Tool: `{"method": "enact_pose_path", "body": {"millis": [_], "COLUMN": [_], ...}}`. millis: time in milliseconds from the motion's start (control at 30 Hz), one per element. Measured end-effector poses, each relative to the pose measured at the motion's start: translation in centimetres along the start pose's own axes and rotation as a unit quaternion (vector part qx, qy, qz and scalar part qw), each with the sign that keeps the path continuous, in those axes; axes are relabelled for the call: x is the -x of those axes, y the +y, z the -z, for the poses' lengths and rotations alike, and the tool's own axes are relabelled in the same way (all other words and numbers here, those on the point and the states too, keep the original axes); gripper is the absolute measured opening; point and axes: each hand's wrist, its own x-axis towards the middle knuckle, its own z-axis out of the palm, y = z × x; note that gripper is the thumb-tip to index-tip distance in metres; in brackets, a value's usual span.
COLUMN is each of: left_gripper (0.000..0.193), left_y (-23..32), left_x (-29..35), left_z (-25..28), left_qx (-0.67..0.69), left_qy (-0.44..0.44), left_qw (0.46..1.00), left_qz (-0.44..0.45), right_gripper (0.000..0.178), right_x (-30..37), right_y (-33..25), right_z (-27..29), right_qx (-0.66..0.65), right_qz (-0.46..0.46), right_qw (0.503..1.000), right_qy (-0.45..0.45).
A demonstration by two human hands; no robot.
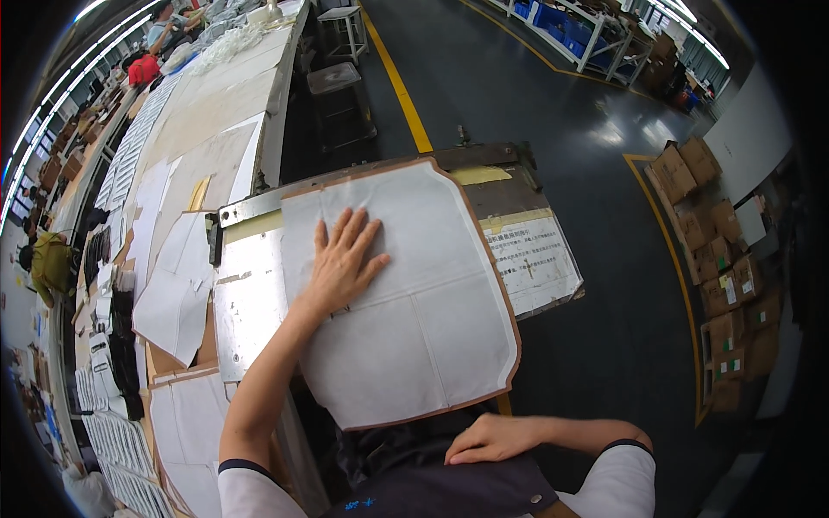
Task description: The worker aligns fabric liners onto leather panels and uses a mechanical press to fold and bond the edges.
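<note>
From my remote seat I see a long cutting table running away on the left, strewn with pale cut pieces, and a dark factory floor with a yellow line on the right. Nearer lies a metal work plate, and on it a large white fabric panel laid over a brown board whose edge shows all round it. My left hand lies flat on the panel's upper left part, fingers spread wide, holding nothing. My right hand rests just below the panel's near edge, against my dark apron, fingers loosely curled; I cannot tell whether it touches the panel. A printed sheet lies just right of the panel. Stacked cardboard boxes stand well apart at far right.
</note>
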Motion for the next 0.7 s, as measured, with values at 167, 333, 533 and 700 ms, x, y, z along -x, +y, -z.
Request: {"method": "enact_pose_path", "body": {"millis": [167, 333, 533, 700], "left_gripper": [0.054, 0.044, 0.049, 0.051], "left_y": [-0.7, -3.2, -2.2, -2.8], "left_x": [-1.8, -2.2, -0.2, -1.1], "left_z": [0.9, -1.2, 0.2, 0.7], "left_qx": [0.041, -0.021, -0.052, -0.03], "left_qy": [0.008, 0.105, 0.07, 0.061], "left_qw": [0.998, 0.994, 0.994, 0.996], "left_qz": [0.045, 0.02, 0.071, 0.064], "right_gripper": [0.026, 0.049, 0.056, 0.054], "right_x": [-5.5, -17.1, -18.9, -19.1], "right_y": [-4.2, -1.3, -0.2, -0.6], "right_z": [11.6, 22.8, 22.5, 22.8], "right_qx": [0.376, 0.55, 0.59, 0.604], "right_qz": [0.199, 0.128, 0.117, 0.087], "right_qw": [0.811, 0.701, 0.67, 0.666], "right_qy": [0.401, 0.436, 0.435, 0.428]}}
